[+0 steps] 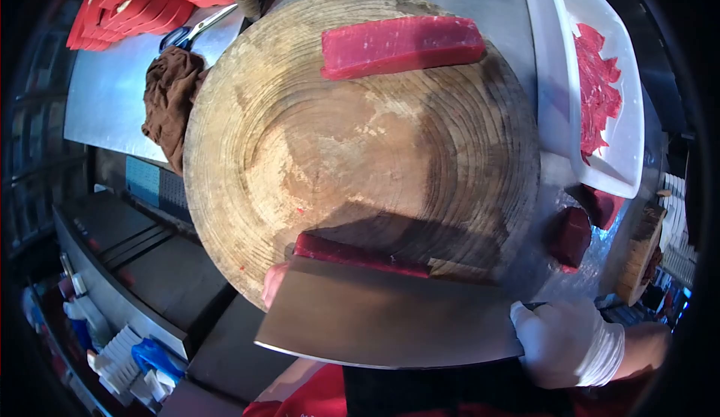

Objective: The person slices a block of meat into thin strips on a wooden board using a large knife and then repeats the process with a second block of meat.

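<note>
My right hand [562,342], in a white glove, is closed round the handle of a broad cleaver [382,319]. The blade lies across the near edge of a round wooden chopping block [225,139], its cutting edge towards me. Just beyond the blade's back is a narrow strip of dark red meat [352,254], partly covered by the cleaver. Only a bit of my left hand [274,283] shows, by the strip's left end; the blade hides its fingers. A larger block of red meat [403,46] lies at the far side of the wood.
To the right stands a white tub [559,64] with slices of red meat [598,87]. Dark meat chunks [571,237] lie below it on clear plastic. At left are a crumpled brown cloth [171,98], scissors [199,27] and stacked red trays [142,4].
</note>
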### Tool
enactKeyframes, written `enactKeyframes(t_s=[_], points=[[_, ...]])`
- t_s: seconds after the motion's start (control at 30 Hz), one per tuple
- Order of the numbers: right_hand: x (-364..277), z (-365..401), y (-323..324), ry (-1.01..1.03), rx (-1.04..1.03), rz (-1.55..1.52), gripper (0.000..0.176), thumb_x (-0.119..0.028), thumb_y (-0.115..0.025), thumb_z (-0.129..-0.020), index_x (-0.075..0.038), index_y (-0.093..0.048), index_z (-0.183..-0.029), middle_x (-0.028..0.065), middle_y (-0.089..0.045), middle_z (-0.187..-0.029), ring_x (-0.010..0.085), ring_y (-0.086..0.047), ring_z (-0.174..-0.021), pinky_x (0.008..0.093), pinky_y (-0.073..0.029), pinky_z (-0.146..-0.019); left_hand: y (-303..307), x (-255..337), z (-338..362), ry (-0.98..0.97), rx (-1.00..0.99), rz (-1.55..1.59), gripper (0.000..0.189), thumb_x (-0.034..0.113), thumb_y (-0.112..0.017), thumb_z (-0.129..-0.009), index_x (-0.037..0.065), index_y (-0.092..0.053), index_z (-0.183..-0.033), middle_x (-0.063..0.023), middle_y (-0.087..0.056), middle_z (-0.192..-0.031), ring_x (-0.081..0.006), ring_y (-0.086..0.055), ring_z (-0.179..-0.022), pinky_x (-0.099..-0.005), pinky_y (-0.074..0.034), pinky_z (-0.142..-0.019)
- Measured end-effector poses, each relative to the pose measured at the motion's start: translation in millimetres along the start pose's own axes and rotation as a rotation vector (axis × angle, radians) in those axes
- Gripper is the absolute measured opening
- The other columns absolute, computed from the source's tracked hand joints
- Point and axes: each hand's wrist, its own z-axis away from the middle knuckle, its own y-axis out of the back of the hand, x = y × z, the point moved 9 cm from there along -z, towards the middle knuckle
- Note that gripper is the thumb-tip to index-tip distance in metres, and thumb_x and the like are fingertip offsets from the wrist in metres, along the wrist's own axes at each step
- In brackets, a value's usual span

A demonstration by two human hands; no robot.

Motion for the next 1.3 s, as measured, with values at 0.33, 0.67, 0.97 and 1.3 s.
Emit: enactKeyframes(t_s=[0.33, 0.67, 0.97, 1.3], points=[[-6, -50, 0, 0.107, -0.055, -0.080, 0.031, -0.013, -0.060, -0.079, 0.007, -0.061, -0.103, 0.0120, -0.061, -0.065, 0.0295, -0.063, -0.055, 0.0426, -0.048, -0.046, -6, -26, -16, 0.281, 0.010, 0.259, 0.034, 0.030, -0.076, -0.073, 0.004, -0.066, -0.094, -0.0119, -0.062, -0.092, -0.0259, -0.059, -0.084, -0.0391, -0.044, -0.076], [-17, -25, 22, 0.021, 0.085, -0.093, 0.013, -0.017, -0.062, -0.084, -0.005, -0.056, -0.080, 0.0092, -0.059, -0.059, 0.0277, -0.063, -0.050, 0.0400, -0.047, -0.043, 1, -28, 11, -0.103, 0.012, 0.291, 0.025, 0.019, -0.080, -0.075, 0.010, -0.070, -0.096, -0.0102, -0.058, -0.106, -0.0288, -0.053, -0.098, -0.0401, -0.045, -0.083], [-10, 14, -4, -0.109, 0.002, -0.035, 0.045, -0.020, -0.071, -0.068, 0.006, -0.063, -0.104, 0.0131, -0.061, -0.061, 0.0323, -0.063, -0.054, 0.0453, -0.049, -0.048, -6, -47, 9, 0.167, -0.084, 0.438, 0.024, 0.021, -0.080, -0.075, 0.012, -0.071, -0.096, -0.0100, -0.057, -0.107, -0.0307, -0.051, -0.099, -0.0408, -0.044, -0.084], [-29, -32, 3, 0.020, 0.008, -0.056, 0.047, -0.017, -0.065, -0.072, 0.009, -0.061, -0.111, 0.0145, -0.062, -0.066, 0.0319, -0.063, -0.054, 0.0451, -0.049, -0.046, 0, -21, -12, -0.121, -0.055, 0.048, 0.024, 0.023, -0.080, -0.075, 0.013, -0.072, -0.095, -0.0104, -0.057, -0.106, -0.0310, -0.051, -0.098, -0.0412, -0.044, -0.084]])
